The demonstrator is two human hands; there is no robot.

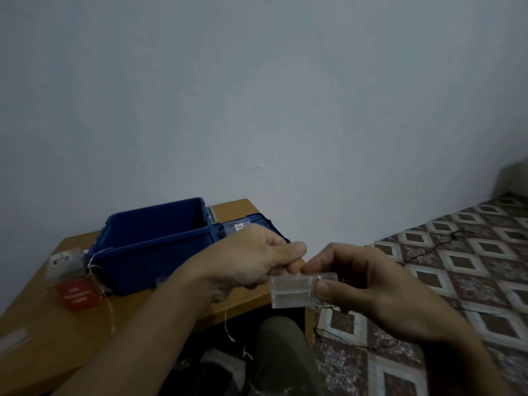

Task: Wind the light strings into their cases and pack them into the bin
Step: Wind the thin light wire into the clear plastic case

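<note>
A clear plastic battery case is held in front of me, just past the table's near edge. My right hand pinches its right end between thumb and fingers. My left hand is closed at the case's upper left edge, where a thin wire of the light string hangs down. The open blue bin stands on the wooden table behind my left hand. A second clear case with a red card lies left of the bin, its wire trailing over the table.
The bin's blue lid lies behind it at the table's far right, near the grey wall. A dark wire runs across the patterned floor on the right. My knee shows below the table edge.
</note>
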